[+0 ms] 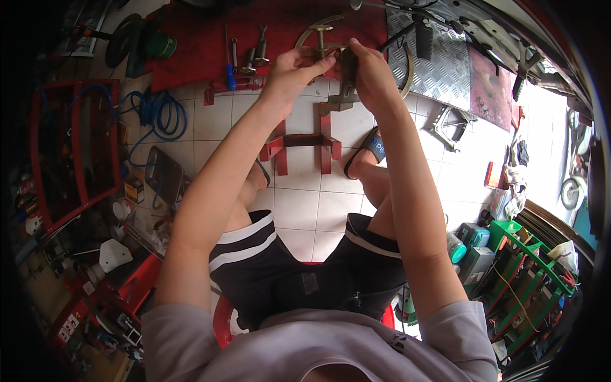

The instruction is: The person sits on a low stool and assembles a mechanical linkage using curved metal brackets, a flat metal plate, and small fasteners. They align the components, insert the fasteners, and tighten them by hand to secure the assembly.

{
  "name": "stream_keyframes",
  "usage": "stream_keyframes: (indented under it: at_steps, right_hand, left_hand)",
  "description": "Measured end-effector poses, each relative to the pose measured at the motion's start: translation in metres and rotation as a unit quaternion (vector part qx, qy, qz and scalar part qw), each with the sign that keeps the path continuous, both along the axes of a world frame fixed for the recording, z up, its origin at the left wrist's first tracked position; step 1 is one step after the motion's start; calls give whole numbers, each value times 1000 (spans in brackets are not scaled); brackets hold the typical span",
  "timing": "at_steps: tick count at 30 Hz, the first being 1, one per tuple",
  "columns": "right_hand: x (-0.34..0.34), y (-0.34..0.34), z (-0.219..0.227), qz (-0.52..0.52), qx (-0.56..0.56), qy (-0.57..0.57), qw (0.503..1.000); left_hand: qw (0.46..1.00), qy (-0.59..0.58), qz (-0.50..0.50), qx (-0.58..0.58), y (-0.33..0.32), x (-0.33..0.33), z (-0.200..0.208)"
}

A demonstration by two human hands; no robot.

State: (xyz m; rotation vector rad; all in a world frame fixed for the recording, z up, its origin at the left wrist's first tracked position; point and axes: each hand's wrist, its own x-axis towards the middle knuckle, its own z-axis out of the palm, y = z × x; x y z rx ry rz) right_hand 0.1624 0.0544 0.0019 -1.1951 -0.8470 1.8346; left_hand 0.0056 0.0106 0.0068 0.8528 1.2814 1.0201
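Note:
Above the far end of a low red stand [304, 141], both hands meet at a brass-coloured metal fixture [348, 70] with a curved arc and a vertical screw [321, 39]. My left hand [290, 77] is closed in a pinch beside the screw's lower end. What lies between its thumb and finger is too small to make out. My right hand [375, 77] is closed against the right side of the fixture's upright, its thumb and fingers near the top. Part of the curved arm [408, 69] shows beyond the right wrist.
A blue-handled screwdriver [231, 77], a wrench [235, 53] and metal parts [259, 56] lie on the red bench [197, 60]. Treadplate [433, 70] is at right. Blue hose [167, 118] coils left; a green rack [531, 270] stands lower right.

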Motion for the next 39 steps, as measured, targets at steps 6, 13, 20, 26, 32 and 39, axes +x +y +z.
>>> stream_keyframes:
  at_steps: [6,13,20,26,32,39]
  right_hand:
    - [1,1,-1,-7,-4,10,1000]
    - [1,1,-1,-15,3,16,1000]
    - [5,3,0,-26,-2,14,1000]
    - [2,0,6,7,-6,6,1000]
    - [3,-2,14,-5,-18,16,1000]
    - [5,-1,4,37,52,1,998]
  left_hand:
    - [999,-42,-11,-10,2,-4,-5]
    - [999,-51,12,-8,1,-6,-12]
    - [1000,-6,-9,17,1,1,-1]
    - [998,-19,-17,50,1,-1,-9]
    - [994,-48,-42,83,-3,9,-3]
    - [995,-65,-27,76,1,3,-7]
